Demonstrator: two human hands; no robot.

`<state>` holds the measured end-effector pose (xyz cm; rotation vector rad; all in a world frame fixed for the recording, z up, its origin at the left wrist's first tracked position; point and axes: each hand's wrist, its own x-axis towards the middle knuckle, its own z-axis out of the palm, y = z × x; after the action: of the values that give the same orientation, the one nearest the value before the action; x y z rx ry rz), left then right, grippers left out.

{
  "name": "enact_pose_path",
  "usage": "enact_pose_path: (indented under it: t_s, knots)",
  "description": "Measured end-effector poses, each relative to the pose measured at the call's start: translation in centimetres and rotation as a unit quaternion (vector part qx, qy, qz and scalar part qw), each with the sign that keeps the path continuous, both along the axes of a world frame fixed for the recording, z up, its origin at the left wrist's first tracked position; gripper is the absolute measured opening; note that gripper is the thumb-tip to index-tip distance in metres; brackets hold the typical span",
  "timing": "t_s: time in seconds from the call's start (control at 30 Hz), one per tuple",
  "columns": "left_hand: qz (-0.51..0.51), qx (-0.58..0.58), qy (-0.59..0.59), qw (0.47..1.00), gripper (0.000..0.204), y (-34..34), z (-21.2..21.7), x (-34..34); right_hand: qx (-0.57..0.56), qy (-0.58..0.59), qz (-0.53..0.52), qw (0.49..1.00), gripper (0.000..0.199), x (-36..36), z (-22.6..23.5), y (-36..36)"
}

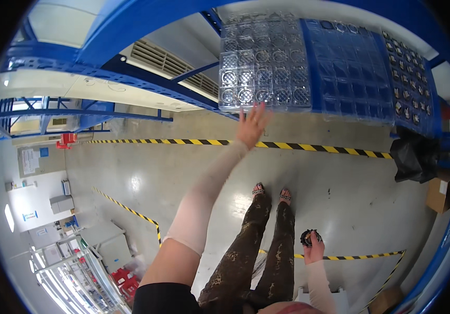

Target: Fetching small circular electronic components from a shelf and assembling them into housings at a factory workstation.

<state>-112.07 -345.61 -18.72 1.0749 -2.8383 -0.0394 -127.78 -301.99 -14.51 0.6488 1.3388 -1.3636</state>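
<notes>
My left arm stretches up and forward in a pale sleeve. Its hand [254, 125] has fingers spread at the near edge of a stack of clear plastic trays [264, 68] with round compartments; whether the fingertips touch it I cannot tell. Nothing shows in that hand. Low on the right, my right hand [314, 249] grips a small round black part [310, 238] with a toothed-looking rim and a coppery middle. Beside the clear stack lies a blue section under clear trays [350, 73]. Further right, a tray [409, 78] holds several small dark parts.
Blue shelving [125, 86] frames the far side. A black bag [415, 157] hangs at the right, above a cardboard box [441, 191]. Yellow-black tape [199, 142] crosses the grey floor. A red object [67, 140] stands far left; a white rack [78, 275] is lower left.
</notes>
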Motion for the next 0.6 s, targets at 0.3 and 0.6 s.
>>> enact_pose_path:
  t_s: [0.3, 0.6]
  knots:
    - [0.265, 0.529, -0.057, 0.804, 0.079, 37.0, -0.6, 14.9, -0.014, -0.017, 0.128, 0.992, 0.016, 3.6, 5.6, -5.3]
    - [0.343, 0.551, 0.045, 0.760, 0.054, 46.9, 3.1, 18.0, -0.067, -0.045, 0.282, 0.956, 0.010, 8.1, 12.7, -8.4]
